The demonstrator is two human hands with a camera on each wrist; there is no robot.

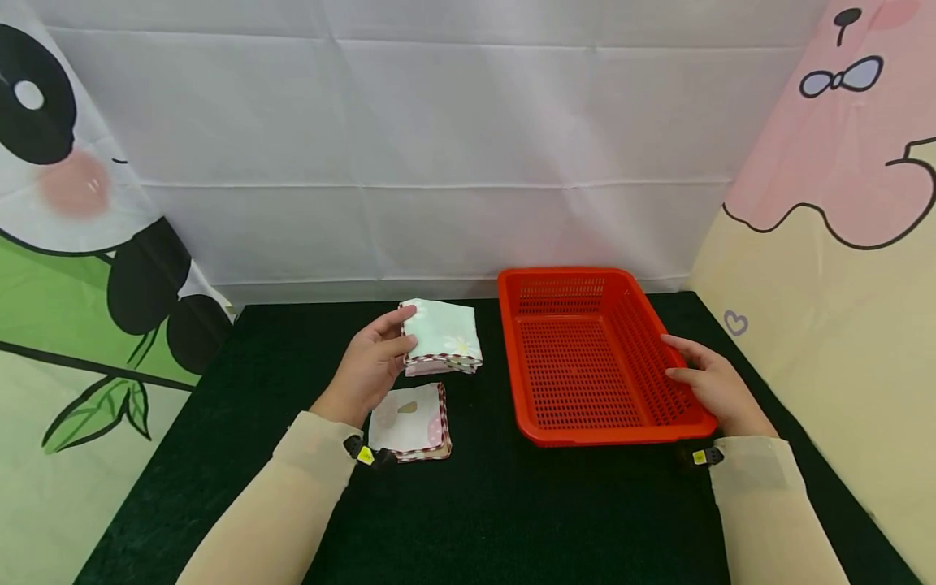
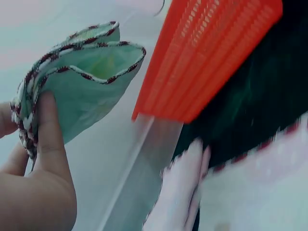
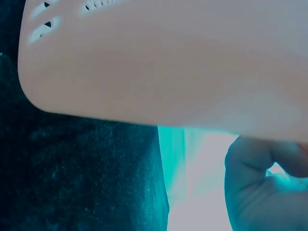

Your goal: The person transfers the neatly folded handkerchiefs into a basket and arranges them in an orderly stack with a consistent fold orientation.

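My left hand [image 1: 373, 357] pinches a folded pale green handkerchief [image 1: 442, 329] by its left edge, thumb on the near face and fingers behind. The cloth has dark red and white edging, and its folded layers fan apart in the left wrist view. Just below it, a second folded handkerchief [image 1: 405, 418], white with a pink patch and the same edging, lies on the table. My right hand [image 1: 712, 386] grips the right rim of a red plastic basket [image 1: 522, 398], with its fingertips over the edge. In the right wrist view the basket's wall hides part of that hand [image 3: 260, 187].
A dark green cloth covers the table [image 1: 526, 512]. Behind it hangs a white curtain [image 1: 439, 146], close to the basket's far side. Printed cartoon panels stand along the left [image 1: 44, 292] and right [image 1: 819, 301] sides.
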